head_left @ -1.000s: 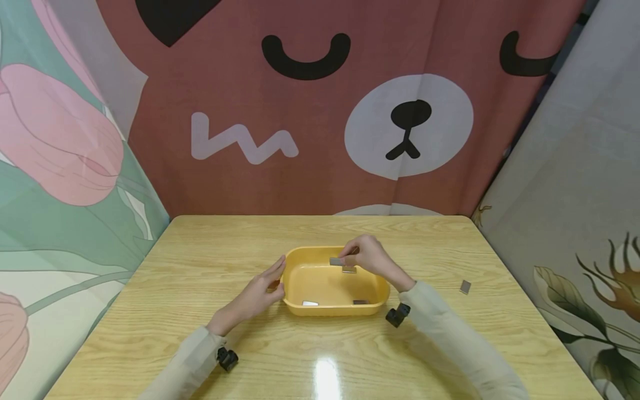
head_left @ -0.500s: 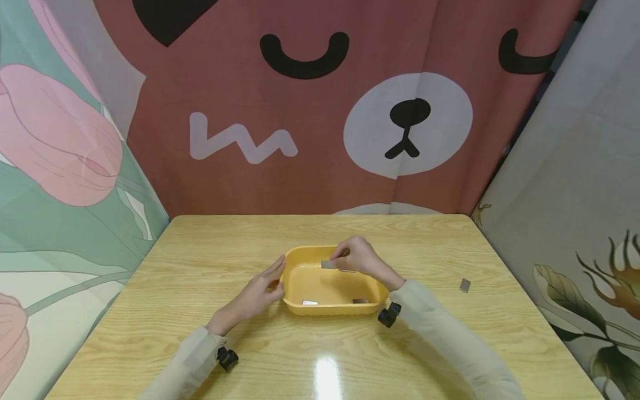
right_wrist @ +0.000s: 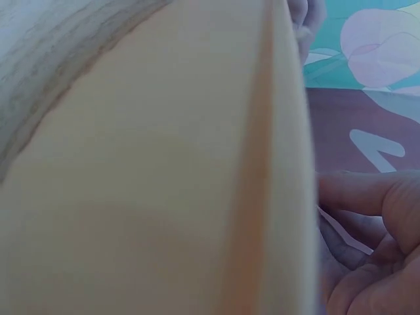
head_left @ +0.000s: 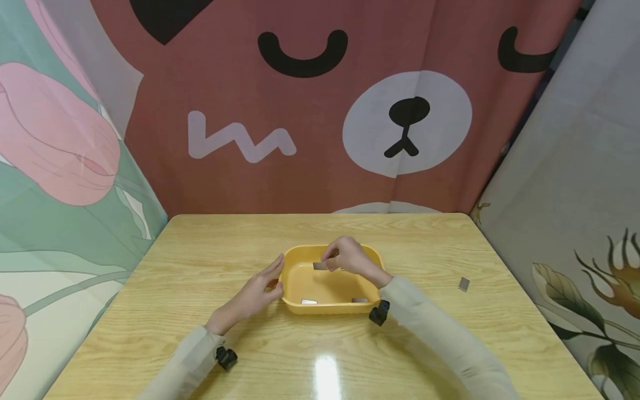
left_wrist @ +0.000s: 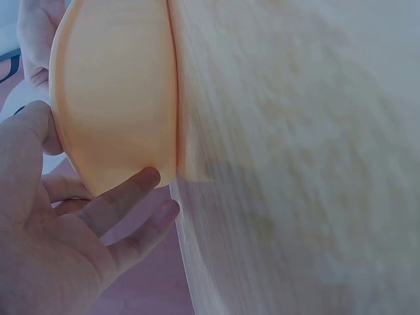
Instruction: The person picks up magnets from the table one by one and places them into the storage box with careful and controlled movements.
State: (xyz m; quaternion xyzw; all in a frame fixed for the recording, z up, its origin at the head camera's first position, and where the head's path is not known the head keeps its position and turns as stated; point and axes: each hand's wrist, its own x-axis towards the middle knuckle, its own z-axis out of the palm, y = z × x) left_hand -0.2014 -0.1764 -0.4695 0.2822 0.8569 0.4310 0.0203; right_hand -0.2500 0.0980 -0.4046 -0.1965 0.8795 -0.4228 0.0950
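A yellow plastic tray (head_left: 330,309) with rounded corners stands on the wooden table. My left hand (head_left: 255,291) rests against its left end; in the left wrist view the thumb touches the rim and extended fingers lie along the outer wall (left_wrist: 118,85). Over the tray's far side, my right hand (head_left: 350,256) pinches a small grey rectangular plate (head_left: 319,266) between thumb and fingers. Inside at the near wall lie a whitish plate (head_left: 309,301) and a darker plate (head_left: 359,300). The tray wall (right_wrist: 131,131) hides the held plate from the right wrist view.
One more small grey plate (head_left: 464,284) lies on the table (head_left: 150,311) to the right of the tray. A curtain printed with a bear (head_left: 320,166) hangs behind the table; patterned curtains flank both sides.
My right hand has carried the grey plate leftward along the tray's far side, covering the plate lying there. The left hand stays against the tray.
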